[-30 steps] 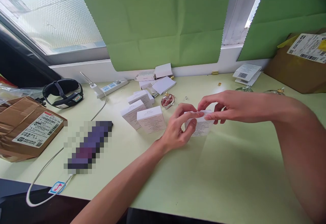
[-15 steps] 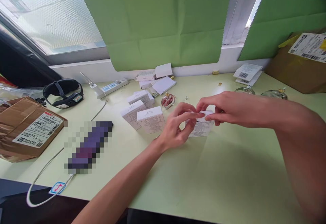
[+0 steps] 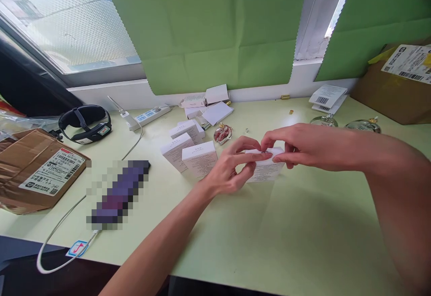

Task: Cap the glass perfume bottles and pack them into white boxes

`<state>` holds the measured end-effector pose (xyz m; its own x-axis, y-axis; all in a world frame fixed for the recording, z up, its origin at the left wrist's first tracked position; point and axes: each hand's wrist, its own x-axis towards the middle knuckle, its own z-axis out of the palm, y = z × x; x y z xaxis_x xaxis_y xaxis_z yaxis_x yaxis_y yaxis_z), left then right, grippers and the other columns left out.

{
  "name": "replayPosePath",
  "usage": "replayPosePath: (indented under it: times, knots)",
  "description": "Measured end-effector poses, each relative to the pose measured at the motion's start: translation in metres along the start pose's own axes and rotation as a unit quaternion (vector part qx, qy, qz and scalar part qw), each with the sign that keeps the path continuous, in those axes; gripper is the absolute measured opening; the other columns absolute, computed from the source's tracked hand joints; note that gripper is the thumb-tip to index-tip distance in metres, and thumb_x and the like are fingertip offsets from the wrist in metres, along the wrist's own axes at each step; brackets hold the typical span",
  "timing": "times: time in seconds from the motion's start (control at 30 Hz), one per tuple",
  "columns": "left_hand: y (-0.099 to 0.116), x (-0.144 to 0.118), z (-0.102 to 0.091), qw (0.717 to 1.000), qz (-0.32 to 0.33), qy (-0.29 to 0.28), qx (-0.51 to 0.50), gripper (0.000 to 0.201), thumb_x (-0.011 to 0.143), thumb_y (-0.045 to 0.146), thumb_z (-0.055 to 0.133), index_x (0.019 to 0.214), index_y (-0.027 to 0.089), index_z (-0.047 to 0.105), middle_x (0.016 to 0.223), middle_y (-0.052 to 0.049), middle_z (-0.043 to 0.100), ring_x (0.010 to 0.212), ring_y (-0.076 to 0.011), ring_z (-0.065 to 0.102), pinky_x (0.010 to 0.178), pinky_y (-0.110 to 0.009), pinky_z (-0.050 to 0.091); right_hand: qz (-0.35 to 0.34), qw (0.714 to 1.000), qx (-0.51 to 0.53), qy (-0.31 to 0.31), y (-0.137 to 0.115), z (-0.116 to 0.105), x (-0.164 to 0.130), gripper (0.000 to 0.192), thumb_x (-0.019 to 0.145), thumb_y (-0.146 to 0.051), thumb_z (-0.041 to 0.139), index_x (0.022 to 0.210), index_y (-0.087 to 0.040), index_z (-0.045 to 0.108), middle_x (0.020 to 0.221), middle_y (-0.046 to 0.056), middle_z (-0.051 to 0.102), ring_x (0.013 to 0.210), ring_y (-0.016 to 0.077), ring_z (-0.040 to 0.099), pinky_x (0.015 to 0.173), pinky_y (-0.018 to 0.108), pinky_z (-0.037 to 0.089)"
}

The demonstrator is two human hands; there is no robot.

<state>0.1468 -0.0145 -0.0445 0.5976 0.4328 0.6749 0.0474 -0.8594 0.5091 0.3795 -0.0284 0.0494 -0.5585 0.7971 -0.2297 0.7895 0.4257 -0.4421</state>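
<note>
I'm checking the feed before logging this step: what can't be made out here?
Head view:
- Top of the small white box: covered by the left hand and right hand.
- Print on the box: too small to read.
- Purple object: pixelated.
- Cardboard box: cut by the right edge.

Small white carton box (image 3: 266, 170), printed with fine grey text on its front face, standing upright on the pale green table (image 3: 303, 233), top flap down or nearly so, pinched at the upper edge between fingertips of both hands.
</note>
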Motion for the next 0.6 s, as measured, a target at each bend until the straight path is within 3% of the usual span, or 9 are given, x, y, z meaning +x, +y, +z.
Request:
replayPosePath:
  times: [0.2, 0.37, 0.5, 0.6]
  knots:
    - [-0.002, -0.001, -0.001, 1.0, 0.027, -0.005, 0.006, 0.045, 0.094, 0.008, 0.045, 0.126, 0.029, 0.068, 0.117, -0.01, 0.058, 0.098, -0.0185, 0.06, 0.074, -0.033, 0.053, 0.008, 1.0, 0.005, -0.002, -0.001, 0.001, -0.001, 0.029, 0.092, -0.048, 0.052, 0.112, -0.031, 0.064, 0.077, -0.001, 0.072, 0.061, 0.0169, 0.061, 0.053, 0.026, 0.034]
    - [-0.005, -0.004, 0.006, 1.0, 0.008, 0.011, 0.01, 0.04, 0.097, 0.013, 0.046, 0.128, 0.029, 0.064, 0.118, -0.009, 0.056, 0.103, -0.0195, 0.06, 0.083, -0.037, 0.056, 0.006, 1.0, 0.008, -0.01, -0.005, -0.002, -0.003, 0.028, 0.096, -0.047, 0.048, 0.116, -0.032, 0.062, 0.079, -0.001, 0.072, 0.063, 0.0169, 0.062, 0.056, 0.026, 0.037]
    - [-0.012, -0.01, 0.02, 0.999, -0.027, 0.038, 0.027, 0.048, 0.093, 0.021, 0.06, 0.139, 0.026, 0.046, 0.123, -0.012, 0.052, 0.116, -0.023, 0.055, 0.094, -0.044, 0.055, 0.01, 1.0, 0.019, -0.012, -0.005, -0.004, -0.006, 0.031, 0.099, -0.047, 0.042, 0.121, -0.033, 0.059, 0.078, -0.001, 0.072, 0.065, 0.0175, 0.064, 0.057, 0.027, 0.038]
    - [-0.014, -0.013, 0.026, 0.996, 0.009, 0.081, 0.031, 0.059, 0.087, 0.023, 0.069, 0.136, 0.029, 0.036, 0.131, -0.012, 0.044, 0.125, -0.0249, 0.05, 0.097, -0.048, 0.055, 0.007, 1.0, 0.022, 0.006, -0.003, -0.006, -0.008, 0.033, 0.101, -0.045, 0.038, 0.12, -0.033, 0.061, 0.08, 0.0, 0.073, 0.069, 0.0182, 0.065, 0.06, 0.027, 0.039]
